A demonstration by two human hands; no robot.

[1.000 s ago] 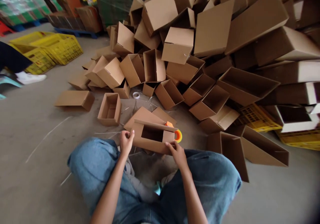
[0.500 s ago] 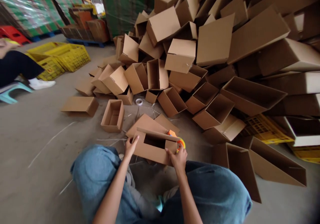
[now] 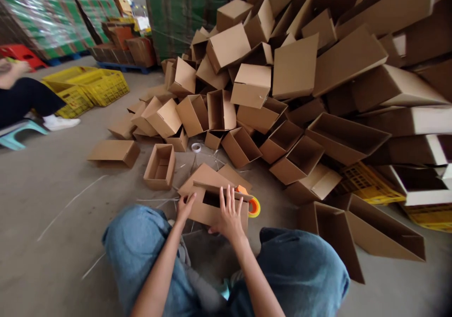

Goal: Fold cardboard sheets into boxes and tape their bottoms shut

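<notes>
Between my knees is a cardboard box point(image 3: 199, 211), its side flaps partly folded in and a dark gap showing in the middle. My left hand point(image 3: 185, 207) grips its left end, thumb lying along the flap. My right hand point(image 3: 230, 218) lies over the right part of the box with fingers spread, reaching toward the raised far flap. Just beyond the box's right end sits an orange tape dispenser point(image 3: 241, 190) with a yellow tape roll point(image 3: 255, 207), partly hidden by the box. Another piece of cardboard point(image 3: 204, 174) lies behind it.
A large heap of cardboard boxes point(image 3: 251, 85) rises ahead and to the right. One small open box point(image 3: 159, 167) stands front left, near a white tape roll point(image 3: 196, 147). Yellow crates point(image 3: 106, 89) and a seated person's leg point(image 3: 38, 95) are at the left.
My right hand has left the box's right end and moved left over its top, fingers now spread. The right end flap has been folded down. My left hand stays in place.
</notes>
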